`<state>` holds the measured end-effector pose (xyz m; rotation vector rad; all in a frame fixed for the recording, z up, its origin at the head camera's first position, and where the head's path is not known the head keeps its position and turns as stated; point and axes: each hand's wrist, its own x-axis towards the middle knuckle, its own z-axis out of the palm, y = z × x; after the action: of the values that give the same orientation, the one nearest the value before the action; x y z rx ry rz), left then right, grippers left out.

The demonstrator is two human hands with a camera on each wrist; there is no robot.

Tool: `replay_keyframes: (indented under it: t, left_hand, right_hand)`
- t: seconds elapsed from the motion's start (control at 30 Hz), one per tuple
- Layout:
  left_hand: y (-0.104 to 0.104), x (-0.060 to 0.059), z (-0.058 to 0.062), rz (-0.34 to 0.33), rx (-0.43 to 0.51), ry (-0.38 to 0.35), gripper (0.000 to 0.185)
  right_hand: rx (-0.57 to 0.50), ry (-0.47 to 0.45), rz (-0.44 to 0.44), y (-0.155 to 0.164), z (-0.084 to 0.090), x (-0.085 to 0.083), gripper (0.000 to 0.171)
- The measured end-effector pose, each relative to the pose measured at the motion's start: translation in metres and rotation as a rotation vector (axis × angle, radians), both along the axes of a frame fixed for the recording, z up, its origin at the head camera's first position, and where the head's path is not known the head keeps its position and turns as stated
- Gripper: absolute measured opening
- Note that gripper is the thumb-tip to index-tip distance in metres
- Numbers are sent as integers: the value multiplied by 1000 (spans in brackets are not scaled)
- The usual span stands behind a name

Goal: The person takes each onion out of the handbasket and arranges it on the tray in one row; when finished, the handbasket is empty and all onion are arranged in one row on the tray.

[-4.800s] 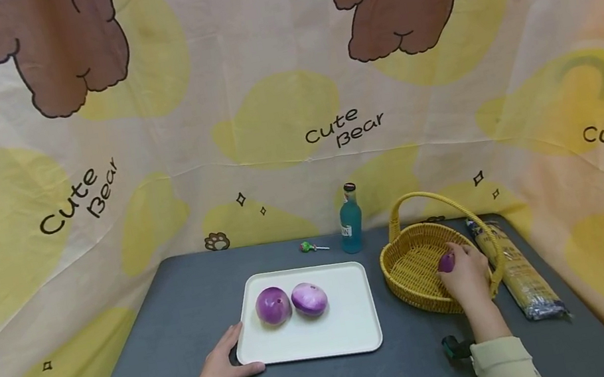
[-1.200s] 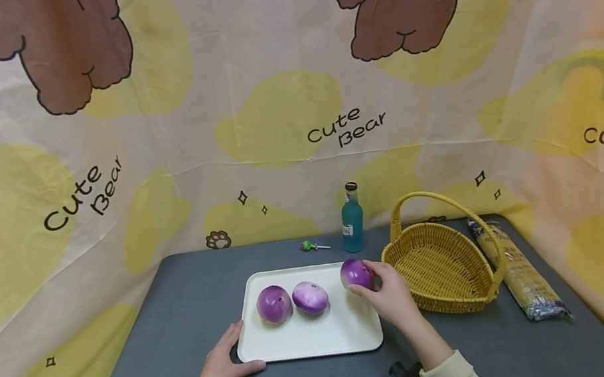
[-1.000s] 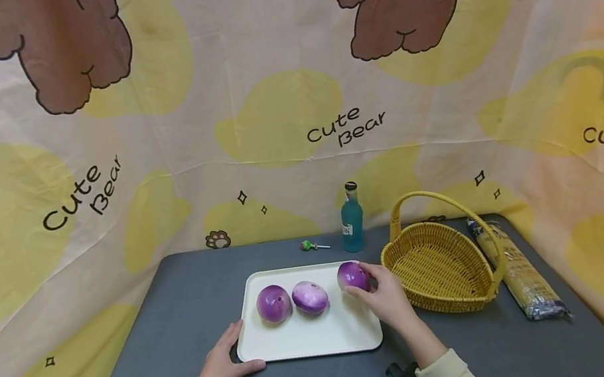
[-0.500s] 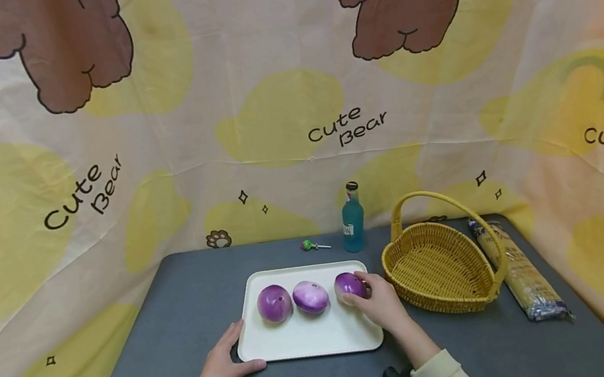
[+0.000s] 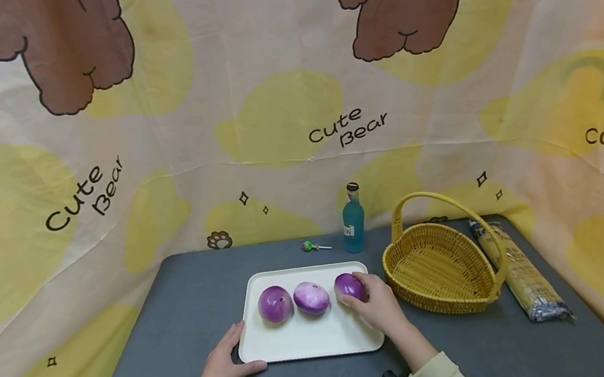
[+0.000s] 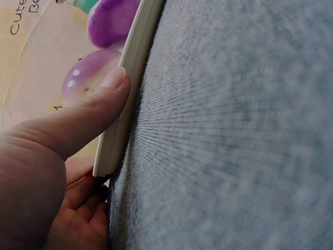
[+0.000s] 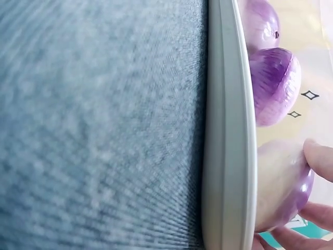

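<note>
On the white tray [image 5: 328, 335] sit two purple onions: a rounder one [image 5: 275, 305] at left and a flatter, paler, streaked one [image 5: 312, 298] in the middle. My right hand [image 5: 381, 304] holds a third purple onion [image 5: 348, 287] at the tray's right end, thumb on its near side and fingers on its far right. In the right wrist view this onion [image 7: 283, 182] shows a whitish lower side just behind the tray rim. My left hand [image 5: 223, 367] grips the tray's front left corner. The left wrist view shows the thumb along the rim [image 6: 130, 88]; the other fingers are partly hidden.
A yellow wicker basket [image 5: 437, 266] with a tall handle stands right of the tray, nothing inside it. Beside it lies a long plastic-wrapped packet [image 5: 526, 273]. A blue bottle [image 5: 353, 223] and a lollipop [image 5: 312, 246] are behind the tray. A printed curtain hangs behind the table.
My right hand has brought the third onion from the basket leftward to the tray's right end and lowered it there. Over the last half second it barely moves. My left hand stays at the tray corner.
</note>
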<state>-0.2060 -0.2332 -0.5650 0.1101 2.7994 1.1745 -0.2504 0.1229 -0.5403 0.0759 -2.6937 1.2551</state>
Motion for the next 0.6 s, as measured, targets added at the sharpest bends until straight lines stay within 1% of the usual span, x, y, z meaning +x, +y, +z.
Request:
replay_keyframes:
  t: [0.13,0.4,0.6]
  left_hand:
    - [1,-1,0,1,5,-3,110]
    - [1,0,0,-2,-1,6,111]
    - [1,0,0,-1,6,9,111]
  right_hand:
    - [14,14,3,1,0,0,64]
    - [12,-15,-8,1,3,2,66]
    - [7,-13,-9,2,5,2,67]
